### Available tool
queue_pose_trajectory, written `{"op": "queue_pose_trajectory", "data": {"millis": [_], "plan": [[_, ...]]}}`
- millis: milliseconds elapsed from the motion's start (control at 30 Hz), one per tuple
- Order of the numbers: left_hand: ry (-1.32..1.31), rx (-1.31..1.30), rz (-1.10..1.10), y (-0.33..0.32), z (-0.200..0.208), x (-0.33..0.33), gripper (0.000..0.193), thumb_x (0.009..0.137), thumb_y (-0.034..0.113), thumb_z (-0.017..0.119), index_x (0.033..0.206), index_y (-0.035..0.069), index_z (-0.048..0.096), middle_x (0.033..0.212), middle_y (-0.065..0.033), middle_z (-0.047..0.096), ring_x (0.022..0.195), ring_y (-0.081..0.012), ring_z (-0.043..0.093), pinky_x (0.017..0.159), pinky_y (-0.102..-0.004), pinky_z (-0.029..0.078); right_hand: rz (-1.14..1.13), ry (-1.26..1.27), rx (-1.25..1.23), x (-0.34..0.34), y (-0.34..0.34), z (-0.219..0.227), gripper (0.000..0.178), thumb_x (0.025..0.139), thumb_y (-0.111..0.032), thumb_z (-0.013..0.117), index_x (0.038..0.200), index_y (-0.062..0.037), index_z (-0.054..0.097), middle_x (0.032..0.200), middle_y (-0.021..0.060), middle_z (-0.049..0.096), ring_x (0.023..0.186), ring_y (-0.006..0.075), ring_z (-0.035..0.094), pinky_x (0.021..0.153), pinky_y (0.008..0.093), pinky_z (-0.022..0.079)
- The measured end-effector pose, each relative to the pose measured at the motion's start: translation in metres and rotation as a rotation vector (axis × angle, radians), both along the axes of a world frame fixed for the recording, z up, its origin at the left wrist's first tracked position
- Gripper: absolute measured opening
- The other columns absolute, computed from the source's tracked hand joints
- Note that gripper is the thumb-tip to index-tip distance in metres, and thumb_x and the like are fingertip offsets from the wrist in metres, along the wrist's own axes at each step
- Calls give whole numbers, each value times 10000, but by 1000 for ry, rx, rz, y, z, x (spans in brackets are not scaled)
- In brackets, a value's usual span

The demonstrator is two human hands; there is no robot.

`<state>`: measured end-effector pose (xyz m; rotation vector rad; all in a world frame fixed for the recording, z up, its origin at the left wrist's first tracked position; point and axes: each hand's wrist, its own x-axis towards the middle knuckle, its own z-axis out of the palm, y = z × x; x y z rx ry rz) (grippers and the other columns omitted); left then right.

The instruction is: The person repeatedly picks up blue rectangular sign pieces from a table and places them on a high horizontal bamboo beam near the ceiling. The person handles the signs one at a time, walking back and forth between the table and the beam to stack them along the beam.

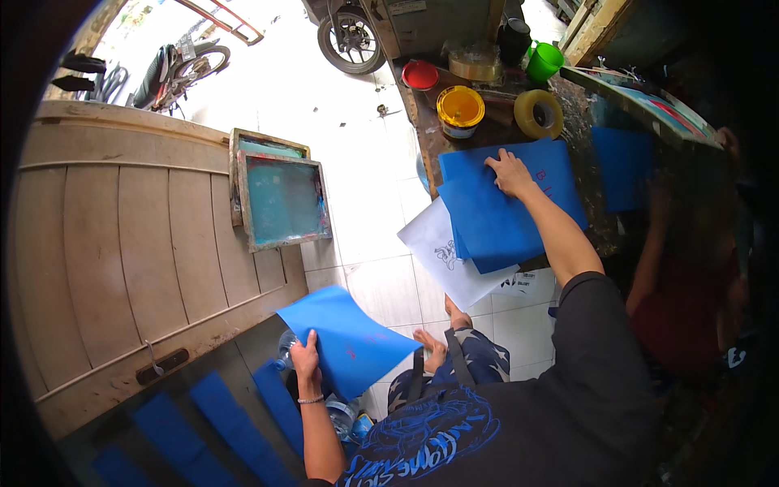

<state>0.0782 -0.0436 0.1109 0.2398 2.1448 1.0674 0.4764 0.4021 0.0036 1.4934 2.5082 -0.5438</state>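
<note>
My left hand (305, 357) grips a blue sheet (349, 337) by its left edge, thumb on top, and holds it out over the floor. Small red marks show on that sheet. On the dark workbench, my right hand (510, 173) rests on a stack of blue sheets (495, 219), its fingers apart and touching the top one. Red marks lie beside my wrist. A white paper with a black drawing (434, 243) sticks out from beneath the stack, past the bench edge.
An open yellow paint tub (460, 109), red paint container (419, 75), tape roll (538, 114) and green cup (544, 61) stand behind the stack. Framed printing screens (286, 199) lean by a wooden door (138, 243). At right, another person holds a frame (649, 101). Blue sheets (231, 422) lie lower left.
</note>
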Motion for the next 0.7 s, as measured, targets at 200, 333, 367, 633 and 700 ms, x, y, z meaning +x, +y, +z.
{"op": "queue_pose_trajectory", "data": {"millis": [200,333,367,633,700], "plan": [[-25,-3,14,-4,21,8,212,896,127,571,995,-60,585,927,-74,626,794,-129,572,751,-272,469,90,3,-11,-1,15,14,501,656,-98,726,1124,-163,560,1139,134,472,1095,320,468,909,435,398],[14,64,4,1,34,11,214,898,125,570,1010,-56,589,932,-66,626,798,-121,568,748,-262,464,233,-81,39,-1,28,13,430,633,-95,735,1041,-155,615,1069,119,527,1065,312,495,924,457,372],[1,114,-4,2,37,10,213,898,123,570,1012,-56,591,932,-64,626,798,-118,566,743,-259,462,288,-102,29,-1,30,16,415,627,-93,737,1023,-153,626,1035,117,552,1044,308,514,931,463,364],[225,91,-210,-1,55,-26,218,886,145,592,917,-64,644,744,-16,606,637,-82,523,597,-249,445,366,-289,-482,23,-48,141,313,636,-111,706,946,-102,665,873,120,656,821,280,625,668,389,490],[260,247,-279,-2,50,-35,235,887,167,591,890,-62,642,719,-12,592,619,-81,508,579,-258,434,483,-298,-525,39,-100,181,290,674,-139,679,956,-79,652,827,134,653,806,292,621,694,398,483]]}}
